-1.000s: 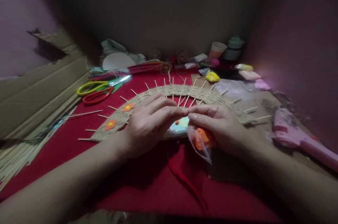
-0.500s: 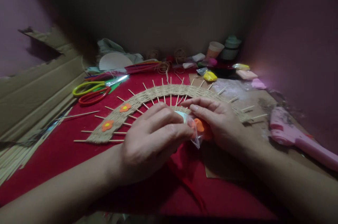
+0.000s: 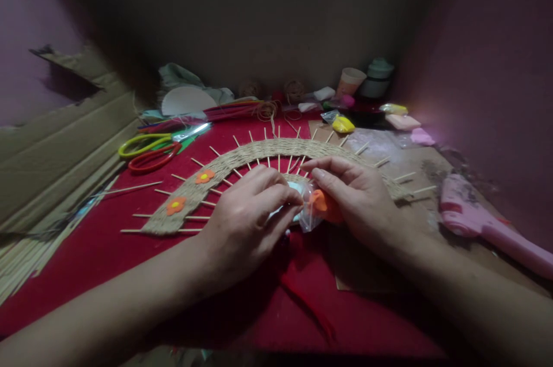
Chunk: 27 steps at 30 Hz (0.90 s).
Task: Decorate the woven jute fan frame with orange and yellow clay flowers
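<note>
Orange modelling clay sits inside a small clear plastic bag, held just in front of a woven straw arc with thin wooden sticks poking out of its rim. 2 orange clay flowers with yellow centres lie on the arc's left end. The right hand curls around the bag, fingers closed on the clay lump, index finger stretched over the top. The left hand pinches the bag's open edge between thumb and fingertips, touching the right hand. Both rest low over the red tabletop. Scissors lie far left and a pink glue gun far right. No writing is readable.
</note>
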### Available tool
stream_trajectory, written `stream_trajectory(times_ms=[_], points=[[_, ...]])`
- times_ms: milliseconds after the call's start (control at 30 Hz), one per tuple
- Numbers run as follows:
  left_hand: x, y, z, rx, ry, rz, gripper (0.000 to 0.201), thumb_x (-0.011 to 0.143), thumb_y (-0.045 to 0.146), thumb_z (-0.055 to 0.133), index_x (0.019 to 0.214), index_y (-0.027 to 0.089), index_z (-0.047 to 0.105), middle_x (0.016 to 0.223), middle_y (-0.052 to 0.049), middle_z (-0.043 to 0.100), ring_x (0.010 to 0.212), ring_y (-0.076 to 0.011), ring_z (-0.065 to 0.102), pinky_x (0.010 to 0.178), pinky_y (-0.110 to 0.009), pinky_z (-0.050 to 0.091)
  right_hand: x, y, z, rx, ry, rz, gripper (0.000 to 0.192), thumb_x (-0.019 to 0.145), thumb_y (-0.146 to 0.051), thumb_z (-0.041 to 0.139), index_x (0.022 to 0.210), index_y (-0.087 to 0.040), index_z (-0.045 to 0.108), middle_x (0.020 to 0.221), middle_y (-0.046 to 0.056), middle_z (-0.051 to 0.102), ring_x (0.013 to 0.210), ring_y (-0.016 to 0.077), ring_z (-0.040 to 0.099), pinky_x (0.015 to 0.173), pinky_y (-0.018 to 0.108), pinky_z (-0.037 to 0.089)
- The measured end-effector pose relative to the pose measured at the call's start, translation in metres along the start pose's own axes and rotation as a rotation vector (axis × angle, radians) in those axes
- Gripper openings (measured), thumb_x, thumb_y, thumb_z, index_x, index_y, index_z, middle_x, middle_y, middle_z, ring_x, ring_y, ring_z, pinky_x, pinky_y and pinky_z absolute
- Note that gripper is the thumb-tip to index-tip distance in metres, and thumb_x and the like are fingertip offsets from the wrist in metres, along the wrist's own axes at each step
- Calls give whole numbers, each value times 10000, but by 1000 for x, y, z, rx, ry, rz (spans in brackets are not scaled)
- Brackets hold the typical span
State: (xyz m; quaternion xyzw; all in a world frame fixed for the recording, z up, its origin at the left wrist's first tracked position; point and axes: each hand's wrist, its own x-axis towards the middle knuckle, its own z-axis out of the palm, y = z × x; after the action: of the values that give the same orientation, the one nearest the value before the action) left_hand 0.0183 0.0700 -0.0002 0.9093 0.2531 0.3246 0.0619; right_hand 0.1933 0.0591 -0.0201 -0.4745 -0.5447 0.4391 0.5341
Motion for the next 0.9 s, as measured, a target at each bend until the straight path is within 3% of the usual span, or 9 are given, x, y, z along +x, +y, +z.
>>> stream_trajectory(times_ms=[200, 367, 500, 600, 667, 800, 900], points=[[0, 3, 2, -58, 88, 28, 88, 824, 78, 594, 870, 102, 665, 776, -57, 591, 733, -122, 525, 655, -239, 450, -3, 1, 1, -136, 6, -93, 158, 862, -235, 510, 911, -150, 634, 685, -20, 572, 602, 82, 503, 544, 209, 408], [-4, -1, 8, 162, 147, 237, 156, 820, 62, 563, 932, 88, 667, 755, -81, 591, 702, -166, 486, 630, -315, 439, -5, 3, 3, -126, 51, -100, 148, 867, -265, 515, 886, -168, 625, 684, -24, 557, 611, 83, 495, 566, 222, 406], [-8, -6, 9, 291, 77, 371, 306, 857, 80, 492, 1147, 30, 576, 942, -153, 619, 895, -247, 523, 746, -406, 476, -4, 3, 3, 52, 65, -32, 135, 855, -284, 539, 890, -177, 614, 673, -36, 534, 586, 75, 488, 556, 223, 405], [-6, -8, 7, 349, -13, 412, 351, 861, 70, 463, 1200, 8, 527, 1044, -182, 610, 984, -276, 523, 814, -441, 478, 0, 4, 1, 160, 69, 10, 132, 834, -287, 570, 878, -172, 615, 667, -38, 539, 562, 69, 483, 529, 215, 399], [-5, -8, 4, 309, -8, 376, 351, 853, 46, 456, 1194, 47, 540, 1041, -161, 613, 960, -246, 534, 805, -413, 489, 2, 6, -1, 194, 62, 29, 135, 827, -292, 580, 880, -174, 618, 672, -36, 547, 558, 67, 482, 521, 212, 398], [-1, -7, -4, 63, 68, 129, 333, 844, 15, 478, 1138, 115, 597, 945, -95, 605, 831, -145, 554, 712, -273, 500, 3, 6, -1, 220, 43, 33, 168, 822, -332, 581, 910, -194, 621, 709, -25, 568, 593, 86, 522, 537, 227, 428], [1, -7, -8, -40, 61, 46, 307, 852, 34, 499, 1102, 152, 633, 918, -69, 599, 842, -129, 569, 702, -233, 491, 3, 3, -1, 249, 37, 78, 185, 800, -346, 598, 895, -187, 612, 684, -31, 556, 563, 82, 515, 512, 221, 426]])
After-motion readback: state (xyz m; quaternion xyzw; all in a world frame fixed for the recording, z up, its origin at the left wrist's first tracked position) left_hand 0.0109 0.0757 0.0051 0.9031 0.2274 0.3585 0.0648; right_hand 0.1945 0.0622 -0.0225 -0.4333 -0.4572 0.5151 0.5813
